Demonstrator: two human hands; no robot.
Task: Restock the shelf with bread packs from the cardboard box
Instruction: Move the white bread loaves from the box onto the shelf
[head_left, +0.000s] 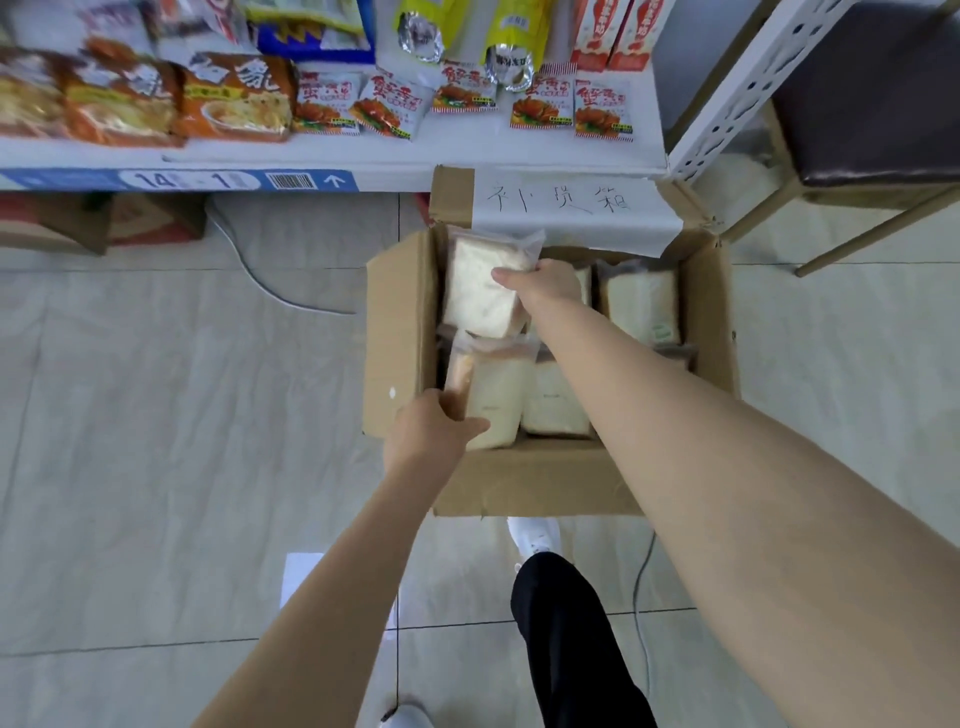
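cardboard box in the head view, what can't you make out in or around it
- Cardboard box bottom and total pack count: hidden by bread packs and the right hand and forearm.
- Print on the bread pack in the right grip: too small, blurred.
- Left hand fingers: tucked behind its bread pack.
- Shelf upper rows: cut off by the top edge.

Brown cardboard box (410, 332) holds cream-white bread packs in clear plastic (480, 291); at twelve o'clock, orange-red printed snack packets (387, 106) line the white metal shelf (363, 156).
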